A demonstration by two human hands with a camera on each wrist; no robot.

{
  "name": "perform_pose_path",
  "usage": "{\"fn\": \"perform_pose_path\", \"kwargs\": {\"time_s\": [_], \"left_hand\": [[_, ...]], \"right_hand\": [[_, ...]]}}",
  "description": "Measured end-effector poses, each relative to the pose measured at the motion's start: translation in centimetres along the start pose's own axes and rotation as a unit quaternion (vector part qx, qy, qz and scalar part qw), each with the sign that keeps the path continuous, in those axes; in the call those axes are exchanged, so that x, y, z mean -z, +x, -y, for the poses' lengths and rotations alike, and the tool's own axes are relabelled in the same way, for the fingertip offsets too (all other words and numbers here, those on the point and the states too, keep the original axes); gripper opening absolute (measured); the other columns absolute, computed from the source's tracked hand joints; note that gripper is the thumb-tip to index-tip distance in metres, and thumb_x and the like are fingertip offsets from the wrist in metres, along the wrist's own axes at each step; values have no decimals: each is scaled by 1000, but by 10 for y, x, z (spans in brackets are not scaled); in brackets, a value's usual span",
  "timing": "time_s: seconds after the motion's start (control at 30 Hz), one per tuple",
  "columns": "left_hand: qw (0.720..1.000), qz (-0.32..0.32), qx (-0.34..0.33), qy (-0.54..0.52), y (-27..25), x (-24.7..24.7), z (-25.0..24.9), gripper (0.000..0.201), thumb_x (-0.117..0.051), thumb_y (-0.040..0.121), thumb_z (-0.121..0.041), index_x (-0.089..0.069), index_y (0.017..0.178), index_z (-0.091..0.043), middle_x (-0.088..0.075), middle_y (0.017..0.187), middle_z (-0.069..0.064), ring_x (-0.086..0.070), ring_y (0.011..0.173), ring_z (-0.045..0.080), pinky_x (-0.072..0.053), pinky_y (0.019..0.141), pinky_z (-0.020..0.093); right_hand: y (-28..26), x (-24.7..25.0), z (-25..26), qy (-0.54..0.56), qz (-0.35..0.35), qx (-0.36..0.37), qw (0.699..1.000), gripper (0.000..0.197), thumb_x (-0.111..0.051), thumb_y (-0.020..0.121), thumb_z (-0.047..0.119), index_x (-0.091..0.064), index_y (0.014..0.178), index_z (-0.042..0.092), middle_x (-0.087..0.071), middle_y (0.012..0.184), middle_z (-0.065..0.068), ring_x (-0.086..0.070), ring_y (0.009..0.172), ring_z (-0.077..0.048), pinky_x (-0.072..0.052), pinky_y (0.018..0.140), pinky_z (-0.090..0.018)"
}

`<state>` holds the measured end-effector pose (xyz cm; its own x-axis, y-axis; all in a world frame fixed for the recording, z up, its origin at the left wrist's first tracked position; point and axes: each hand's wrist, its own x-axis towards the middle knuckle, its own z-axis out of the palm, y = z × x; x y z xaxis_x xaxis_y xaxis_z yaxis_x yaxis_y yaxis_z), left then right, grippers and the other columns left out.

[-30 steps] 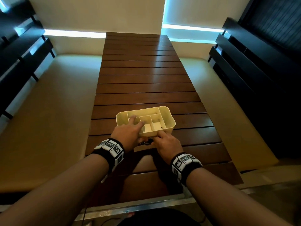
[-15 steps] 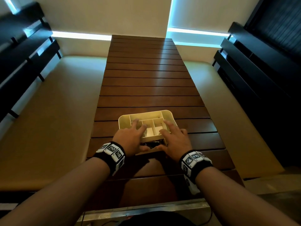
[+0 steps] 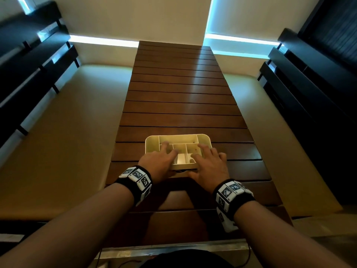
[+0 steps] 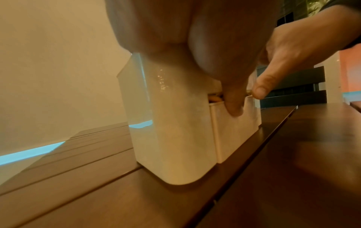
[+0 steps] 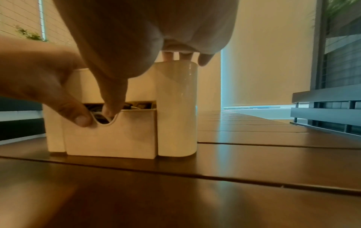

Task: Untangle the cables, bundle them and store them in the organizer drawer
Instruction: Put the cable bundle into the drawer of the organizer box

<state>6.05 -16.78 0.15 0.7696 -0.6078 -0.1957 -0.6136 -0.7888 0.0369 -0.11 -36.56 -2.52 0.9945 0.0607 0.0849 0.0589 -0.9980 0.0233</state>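
cables (image 5: 97, 115) in organizer drawer (image 5: 111, 134), hands (image 3: 209, 167) on organizer (image 3: 204, 139)

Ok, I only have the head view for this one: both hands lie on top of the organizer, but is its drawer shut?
Observer: Nearly; the right wrist view shows the drawer front slightly proud of the organizer.
Operator: Anything inside?
Observer: Cables show in the gap above the front.
Operator: And the thumbs?
Observer: The left hand presses its thumb on the front beside the notch; the right hand has its thumb at the notch.
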Motion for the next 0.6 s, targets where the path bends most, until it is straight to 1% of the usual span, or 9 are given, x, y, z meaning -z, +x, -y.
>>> {"fn": "perform_pose_path", "kwargs": {"time_s": [0.07, 0.13, 0.2, 0.23, 0.3, 0.4, 0.5, 0.57, 0.6], "left_hand": [[1000, -3, 5, -3, -1, 0, -2, 74, -59, 89, -57, -25, 146, -24, -17, 157, 16, -68, 94, 30, -59, 71, 43], [1000, -4, 7, -1, 0, 0, -1, 73, -60, 89, -57, -26, 145, -25, -18, 157, 16, -68, 93, 30, -59, 72, 44], [1000, -4, 6, 2, 0, -1, 0, 74, -60, 87, -59, -27, 145, -26, -20, 157, 15, -69, 93, 30, -59, 71, 43], [1000, -6, 6, 4, 1, -1, 0, 75, -60, 86, -60, -27, 144, -27, -21, 156, 14, -69, 92, 30, -59, 70, 43], [1000, -8, 9, 4, 0, -1, -1, 76, -59, 85, -63, -26, 143, -28, -21, 156, 12, -68, 91, 29, -58, 69, 41], [1000, -12, 11, 4, 0, -2, -2, 73, -56, 87, -62, -26, 144, -27, -22, 155, 13, -69, 90, 28, -59, 69, 41], [1000, -14, 6, -2, 0, 0, -2, 71, -54, 90, -62, -27, 145, -27, -22, 155, 14, -69, 89, 29, -59, 69, 42], [1000, -9, 4, -6, -1, 1, -1, 72, -56, 89, -60, -26, 145, -26, -20, 156, 14, -69, 90, 29, -60, 70, 42], [1000, -7, 3, -9, -1, 2, 0, 73, -57, 89, -60, -25, 145, -27, -19, 157, 14, -69, 91, 29, -60, 71, 42]], "right_hand": [[3, 1, -3, 9, 7, -12, 1000, 66, -68, 73, 61, -49, 131, 37, -30, 151, 3, -40, 126, -22, -31, 97, -43], [5, 0, -4, 14, 16, -26, 999, 57, -66, 76, 60, -53, 125, 32, -40, 143, 3, -45, 120, -20, -33, 94, -41], [4, -4, -1, 6, 19, -31, 999, 47, -64, 79, 59, -56, 114, 28, -51, 124, 4, -52, 110, -19, -35, 89, -40], [4, -4, 0, 1, 17, -33, 999, 45, -64, 79, 58, -57, 111, 27, -53, 117, 4, -53, 105, -19, -35, 87, -40], [5, -2, 1, 0, 11, -31, 999, 45, -64, 79, 55, -57, 112, 25, -54, 112, 4, -55, 103, -21, -37, 85, -41], [6, 1, -1, 10, 29, -17, 999, 50, -60, 82, 55, -50, 124, 29, -50, 124, 3, -51, 113, -21, -36, 91, -42], [6, 3, -3, 3, 19, -15, 1000, 76, -68, 72, 59, -38, 138, 37, -24, 153, -2, -36, 131, -25, -32, 100, -47], [8, 0, -7, 9, 6, -1, 1000, 90, -73, 66, 63, -34, 143, 40, -11, 161, -3, -24, 142, -27, -31, 106, -53], [9, -2, -10, 25, 12, 14, 1000, 91, -74, 68, 61, -33, 146, 40, -8, 164, -1, -21, 146, -26, -32, 108, -55]]}}
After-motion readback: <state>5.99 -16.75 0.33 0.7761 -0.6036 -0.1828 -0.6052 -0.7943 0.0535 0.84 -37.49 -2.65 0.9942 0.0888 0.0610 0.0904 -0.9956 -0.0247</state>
